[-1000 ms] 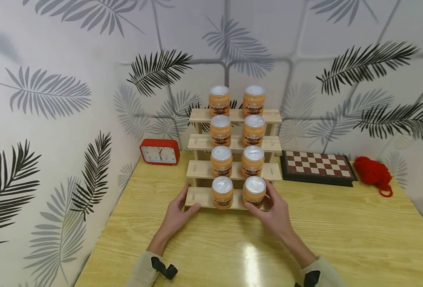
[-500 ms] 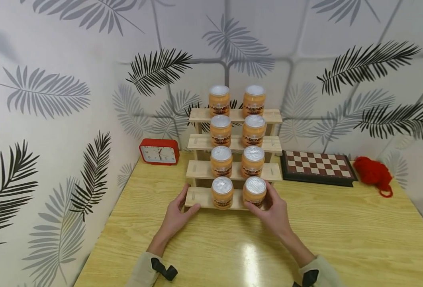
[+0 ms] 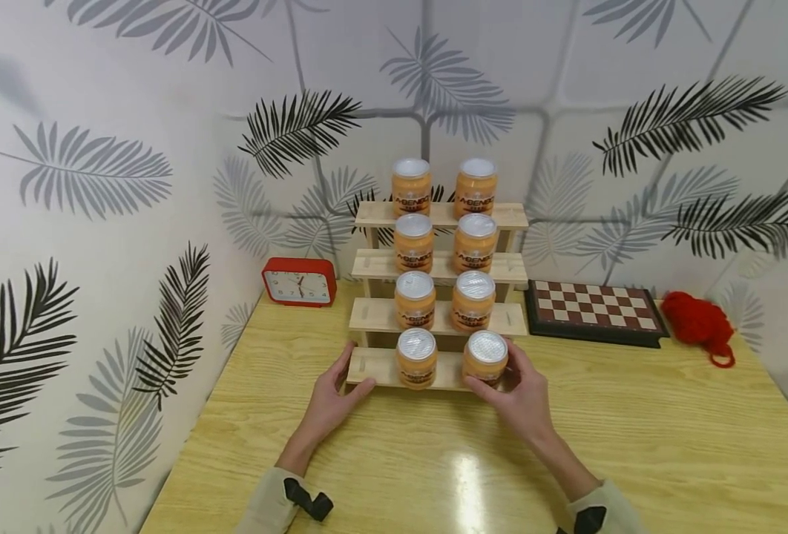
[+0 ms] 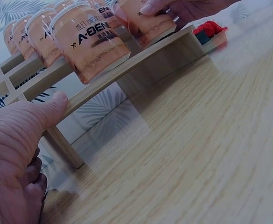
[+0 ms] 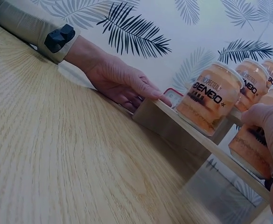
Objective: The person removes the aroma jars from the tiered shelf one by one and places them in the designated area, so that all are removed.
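A stepped wooden display rack carries orange cans with silvery lids, two on each tier. My left hand grips the left end of the lowest step, its thumb lying on the front edge in the left wrist view. On that same step, my right hand holds the right-hand can between thumb and fingers; the fingers behind it are mostly hidden. This can stands close over the board, near its right end. Its neighbour stands upright near the middle of the step, touched by neither hand.
A red alarm clock stands left of the rack on the wooden table. To the right lie a checkered board-game box and a red yarn bundle. A patterned wall rises right behind.
My right hand has shifted slightly to the right together with the can, widening the gap to its neighbour. My left hand stays at the rack's left end.
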Demonstrator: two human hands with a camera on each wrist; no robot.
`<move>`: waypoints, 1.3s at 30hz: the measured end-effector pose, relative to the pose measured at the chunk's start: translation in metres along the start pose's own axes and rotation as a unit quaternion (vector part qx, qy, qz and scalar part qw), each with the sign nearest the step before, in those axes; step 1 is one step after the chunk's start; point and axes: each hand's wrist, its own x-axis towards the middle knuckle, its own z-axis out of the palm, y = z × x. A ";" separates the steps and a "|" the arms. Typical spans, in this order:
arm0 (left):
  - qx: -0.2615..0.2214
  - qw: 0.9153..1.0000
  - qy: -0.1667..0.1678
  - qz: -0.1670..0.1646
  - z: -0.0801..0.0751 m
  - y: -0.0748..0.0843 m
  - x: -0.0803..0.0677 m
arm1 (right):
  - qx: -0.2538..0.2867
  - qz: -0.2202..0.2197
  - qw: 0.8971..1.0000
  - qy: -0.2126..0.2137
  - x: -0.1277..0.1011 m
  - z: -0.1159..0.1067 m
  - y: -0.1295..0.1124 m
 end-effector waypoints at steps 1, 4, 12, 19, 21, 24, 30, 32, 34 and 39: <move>0.001 1.000 0.000 -0.001 0.000 0.000 0.000 | -0.004 0.001 1.000 0.003 -0.001 -0.002 0.000; 0.002 1.000 -0.002 -0.004 0.000 -0.001 -0.001 | -0.008 0.006 1.000 0.008 -0.004 -0.008 -0.002; 0.001 1.000 -0.004 -0.009 0.000 -0.002 -0.002 | -0.021 0.018 0.999 0.016 -0.010 -0.027 -0.005; -0.002 1.000 -0.004 -0.006 0.000 -0.001 -0.001 | -0.016 -0.001 0.999 0.042 -0.009 -0.044 -0.001; -0.005 1.000 -0.003 -0.004 0.000 -0.001 -0.001 | -0.021 -0.001 0.999 0.049 -0.008 -0.049 0.000; -0.006 1.000 -0.001 -0.004 -0.001 -0.001 0.000 | -0.032 0.000 0.998 0.063 -0.006 -0.057 0.002; -0.007 1.000 -0.001 -0.005 -0.001 -0.001 -0.002 | -0.033 -0.011 0.994 0.105 -0.002 -0.072 0.010; -0.007 1.000 -0.002 -0.005 -0.001 -0.001 -0.003 | -0.030 -0.015 0.992 0.121 0.000 -0.078 0.016; -0.007 1.000 -0.001 -0.005 0.000 0.000 -0.004 | -0.032 -0.013 0.990 0.134 0.002 -0.082 0.021; -0.002 1.000 -0.001 -0.002 0.000 0.000 -0.004 | -0.046 0.013 0.988 0.148 0.007 -0.089 0.037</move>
